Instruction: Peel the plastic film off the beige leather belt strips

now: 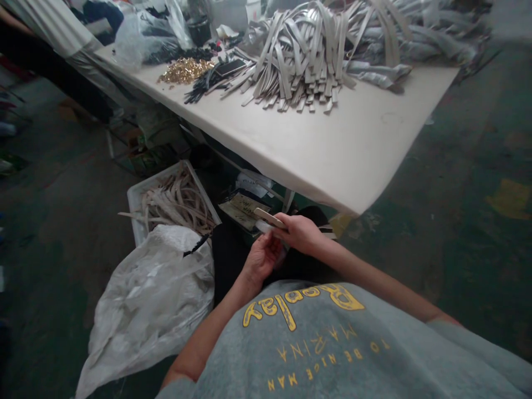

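My right hand (pixel 301 231) is closed around a flat beige strap (pixel 269 217), whose end sticks out to the left past my fingers. Just below that end, a small whitish piece (pixel 264 226) shows between my two hands; its kind is unclear. My left hand (pixel 261 257) is right beside it with curled fingers, touching or nearly touching the underside, and what they grip is hidden. Strap-like ends (pixel 328 233) show beyond my right hand. Both hands are above my lap, in front of the table's near corner.
A white-covered table (pixel 332 149) carries a heap of grey straps (pixel 299 55), gold-coloured metal pieces (pixel 187 72) and dark strips (pixel 208 80). At left stand a white bin (pixel 135 208) of beige straps and a white sack (pixel 153 305). A person's dark-clothed leg (pixel 62 72) is at upper left.
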Motion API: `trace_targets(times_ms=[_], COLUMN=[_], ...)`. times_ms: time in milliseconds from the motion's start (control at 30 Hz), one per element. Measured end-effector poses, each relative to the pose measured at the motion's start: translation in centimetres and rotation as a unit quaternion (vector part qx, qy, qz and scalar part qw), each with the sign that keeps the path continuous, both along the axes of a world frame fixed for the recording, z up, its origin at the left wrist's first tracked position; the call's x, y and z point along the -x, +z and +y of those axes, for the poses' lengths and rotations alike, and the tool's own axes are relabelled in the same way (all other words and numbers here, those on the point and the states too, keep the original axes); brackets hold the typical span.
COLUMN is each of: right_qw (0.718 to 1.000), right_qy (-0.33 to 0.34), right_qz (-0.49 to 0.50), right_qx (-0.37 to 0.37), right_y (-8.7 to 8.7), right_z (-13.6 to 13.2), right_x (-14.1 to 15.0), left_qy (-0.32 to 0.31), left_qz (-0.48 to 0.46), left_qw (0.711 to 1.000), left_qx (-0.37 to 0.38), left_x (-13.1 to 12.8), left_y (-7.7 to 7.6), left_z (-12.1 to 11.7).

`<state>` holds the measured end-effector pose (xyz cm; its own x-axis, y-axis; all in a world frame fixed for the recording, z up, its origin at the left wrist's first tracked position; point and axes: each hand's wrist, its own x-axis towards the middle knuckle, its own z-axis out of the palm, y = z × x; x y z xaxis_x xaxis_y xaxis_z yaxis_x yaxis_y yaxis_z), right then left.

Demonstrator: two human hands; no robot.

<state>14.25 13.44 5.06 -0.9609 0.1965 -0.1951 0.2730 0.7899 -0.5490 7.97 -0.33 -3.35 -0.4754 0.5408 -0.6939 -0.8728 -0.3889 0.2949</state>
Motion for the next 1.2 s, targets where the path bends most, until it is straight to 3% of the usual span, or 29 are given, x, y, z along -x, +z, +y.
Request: trace_targets(times_ms=[100,200,300,400,500,633,767,867,1000,1100,1200], right_qw=[0.998,0.998,0.999,1.000,0.997,0.998,1.000,0.995,0.973,0.970,0.966], right_qy=[0.026,0.028,0.011,0.012,0.025,0.011,-0.004,0.003,0.007,0.004,0.061], right_qz=[0.027,0.044,0.025,0.008,0.033,0.037,0.025,0.029,0.032,0.064,0.121], right_qx=[0.055,0.031,-0.020,0.004,0.064,0.041,0.012,0.091,0.230,0.233,0.219], right_y=[1.3,2.6,1.8,0.8,1.8,2.8,0.7,-0.2,0.7,1.5,1.7], right_z=[0.4,0.7,0.4,0.4,1.2,1.9,1.3,1.5,2.8,3.2,3.0], right_x=[-0.9,-1.8,-0.6,0.5,-0.7,-2.1,-0.2,0.0,-2.8,-4.3,-4.4], left_qy=[0.031,0.038,0.005,0.001,0.039,0.050,0.007,0.005,0.040,0.038,0.022], left_qz=[0.001,-0.002,0.007,0.021,0.021,0.010,0.025,0.031,0.018,0.015,0.011], left_qw=[0.999,0.999,1.000,1.000,0.999,0.998,1.000,1.000,0.998,0.998,0.999], left_qx=[0.021,0.022,-0.004,-0.004,0.025,0.027,-0.001,0.004,0.037,0.039,0.022], left_x=[0.9,1.1,0.4,0.5,1.8,2.2,0.5,0.4,1.9,2.2,1.8], left_y=[0.3,0.4,0.5,0.4,0.4,0.3,0.3,0.3,0.5,0.5,0.5], left_z=[-0.3,-0.4,0.1,0.3,-0.3,-0.5,0.3,0.3,-0.4,-0.4,-0.2])
